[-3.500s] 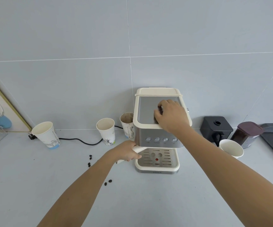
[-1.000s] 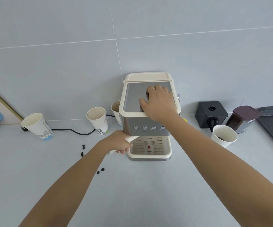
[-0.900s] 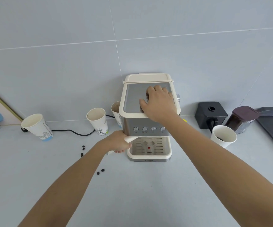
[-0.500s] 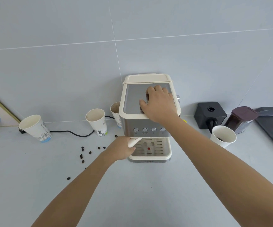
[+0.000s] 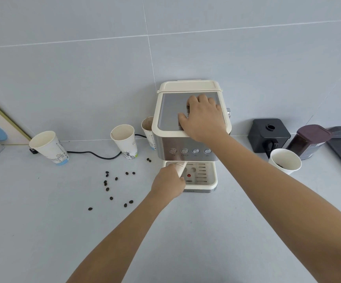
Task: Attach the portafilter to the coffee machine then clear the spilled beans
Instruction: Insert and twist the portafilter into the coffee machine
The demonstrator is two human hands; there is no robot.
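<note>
While the locking turn is being made, these values are applying:
Left hand (image 5: 168,181): closing round the portafilter handle (image 5: 181,167), near the drip tray (image 5: 211,181).
Right hand (image 5: 203,117): pressing flat, fingers spread, on the coffee machine (image 5: 170,111) top.
Portafilter: sitting under the machine head; basket hidden.
Technique: keep pressing down while swinging the handle level until it is seating firmly.
Spilled beans (image 5: 112,186): about fourteen, lying left of the machine.
Paper cups (image 5: 50,147): four.
Dark containers (image 5: 268,134): two, far right.
</note>
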